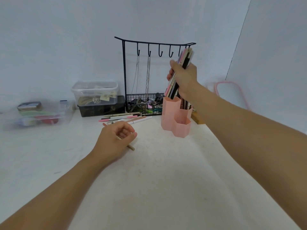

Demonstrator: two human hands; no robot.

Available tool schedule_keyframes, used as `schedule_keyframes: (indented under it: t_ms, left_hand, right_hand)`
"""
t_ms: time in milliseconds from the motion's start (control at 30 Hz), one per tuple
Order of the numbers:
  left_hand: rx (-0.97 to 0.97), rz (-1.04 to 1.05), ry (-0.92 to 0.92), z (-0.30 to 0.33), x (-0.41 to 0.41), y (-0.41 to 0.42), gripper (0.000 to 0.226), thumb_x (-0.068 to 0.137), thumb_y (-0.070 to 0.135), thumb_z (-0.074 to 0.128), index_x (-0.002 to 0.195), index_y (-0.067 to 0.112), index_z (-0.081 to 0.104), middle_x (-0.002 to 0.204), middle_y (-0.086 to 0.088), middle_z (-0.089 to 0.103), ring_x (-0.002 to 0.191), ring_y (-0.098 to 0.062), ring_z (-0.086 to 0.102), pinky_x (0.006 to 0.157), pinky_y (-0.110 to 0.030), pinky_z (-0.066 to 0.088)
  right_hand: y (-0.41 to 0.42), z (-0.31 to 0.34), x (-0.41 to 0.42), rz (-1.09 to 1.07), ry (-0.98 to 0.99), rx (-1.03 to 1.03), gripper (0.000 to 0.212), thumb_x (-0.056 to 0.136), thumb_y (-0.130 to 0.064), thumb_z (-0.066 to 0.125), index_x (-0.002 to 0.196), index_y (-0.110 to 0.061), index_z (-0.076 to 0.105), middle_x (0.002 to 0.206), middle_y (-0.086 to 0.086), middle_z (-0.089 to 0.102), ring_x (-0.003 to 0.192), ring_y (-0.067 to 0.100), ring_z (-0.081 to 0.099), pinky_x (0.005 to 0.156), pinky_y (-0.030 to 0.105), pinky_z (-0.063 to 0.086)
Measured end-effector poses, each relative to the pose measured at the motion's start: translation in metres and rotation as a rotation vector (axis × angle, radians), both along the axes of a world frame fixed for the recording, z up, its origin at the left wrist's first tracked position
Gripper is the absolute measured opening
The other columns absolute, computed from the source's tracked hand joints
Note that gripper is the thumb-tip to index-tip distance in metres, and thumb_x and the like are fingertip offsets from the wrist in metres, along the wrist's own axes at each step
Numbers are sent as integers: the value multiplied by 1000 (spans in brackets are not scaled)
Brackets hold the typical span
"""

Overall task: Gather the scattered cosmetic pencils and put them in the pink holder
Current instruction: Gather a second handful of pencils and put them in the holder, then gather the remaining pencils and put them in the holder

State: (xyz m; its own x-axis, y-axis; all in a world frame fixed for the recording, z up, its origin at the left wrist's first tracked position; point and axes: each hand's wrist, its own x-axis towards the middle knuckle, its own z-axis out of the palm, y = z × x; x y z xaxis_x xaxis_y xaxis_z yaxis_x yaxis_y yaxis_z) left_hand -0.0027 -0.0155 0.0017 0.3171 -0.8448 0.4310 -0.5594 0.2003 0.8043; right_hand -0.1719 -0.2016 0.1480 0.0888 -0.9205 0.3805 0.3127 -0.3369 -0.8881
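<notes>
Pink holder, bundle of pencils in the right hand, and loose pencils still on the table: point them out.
pink holder [171, 113], head view, front wall of the tallest cup.
bundle of pencils [186, 58], head view, upper ends above the fist.
loose pencils [126, 118], head view, middle of the pile.

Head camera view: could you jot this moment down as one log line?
right hand: grips pencil bundle above pink holder | left hand: holds one pencil on table | loose pencils: remaining

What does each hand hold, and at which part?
Right hand grips a pencil bundle around its middle; left hand holds one tan pencil mid-shaft.
</notes>
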Motion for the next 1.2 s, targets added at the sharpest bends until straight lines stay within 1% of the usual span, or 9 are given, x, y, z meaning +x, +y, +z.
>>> schedule_keyframes:
  t_ms: [233, 333, 500, 667, 800, 900, 967, 1100, 1200]
  left_hand:
    - [-1, -7, -49, 0, 1, -2, 8, 87, 10, 79, 82, 14, 73, 76, -7, 70, 67, -15, 61, 62, -13, 49]
    - [6, -8, -66, 0, 1, -2, 8, 87, 11, 79, 82, 15, 73, 76, -5, 71, 70, -18, 62, 62, -14, 50]
    - [4, -2, -78, -2, 4, -2, 10, 87, 13, 79, 81, 18, 73, 76, -2, 71, 70, -15, 62, 64, -14, 49]
    - [19, -1, -51, -2, 5, -2, 10, 88, 13, 78, 81, 18, 73, 75, -3, 71, 66, -11, 61, 64, -16, 51]
    - [20, -1, -57, -2, 6, -3, 10, 88, 14, 78, 81, 19, 73, 75, -3, 71, 70, -17, 64, 65, -18, 53]
    - [26, 18, -16, -2, 9, -5, 10, 88, 14, 78, 81, 21, 73, 76, -4, 72, 74, -26, 68, 72, -34, 59]
    - [25, 41, 13, -2, 12, -5, 10, 88, 14, 77, 81, 20, 74, 75, -6, 72, 73, -29, 70, 75, -40, 60]
    - [4, 123, 19, 0, 14, -5, 10, 89, 14, 76, 81, 18, 73, 72, -3, 71, 61, -6, 67, 63, -18, 53]
    - [-6, 259, 41, 1, 17, -6, 11, 90, 19, 76, 79, 18, 71, 70, -3, 69, 61, -7, 60, 60, -15, 46]
  right_hand:
    - [4, -26, -4, -40, 466, 2, 16, 93, -18, 69, 95, -5, 60, 65, 8, 65, 55, 21, 64, 59, 37, 58]
    - [7, -30, 1, -138, 713, -68, 17, 89, -18, 68, 79, -9, 56, 66, 6, 60, 54, 18, 57, 50, 27, 46]
    - [8, -32, 6, -230, 903, -83, 24, 81, -14, 65, 67, -12, 45, 64, 3, 47, 58, 21, 47, 52, 27, 35]
    - [6, -43, 0, -248, 910, -147, 30, 72, -14, 75, 69, -11, 46, 67, 5, 46, 58, 20, 42, 55, 28, 34]
    - [7, -61, -4, -313, 677, -227, 46, 72, -17, 82, 111, -18, 57, 84, -8, 55, 74, 5, 54, 65, 21, 45]
    - [13, -68, -3, -353, 577, -267, 49, 77, -21, 80, 120, -19, 56, 87, -16, 55, 78, -1, 55, 67, 9, 39]
    - [16, -71, -1, -367, 567, -300, 55, 78, -26, 80, 125, -18, 53, 95, -10, 59, 83, 0, 56, 74, 11, 42]
    - [27, -64, 1, -533, 629, -514, 60, 81, -35, 76, 131, -15, 50, 128, 0, 56, 118, 14, 52, 100, 32, 44]
    - [50, -57, 10, -657, 583, -802, 47, 83, -34, 72, 122, -12, 57, 123, 3, 57, 117, 19, 52, 100, 33, 43]
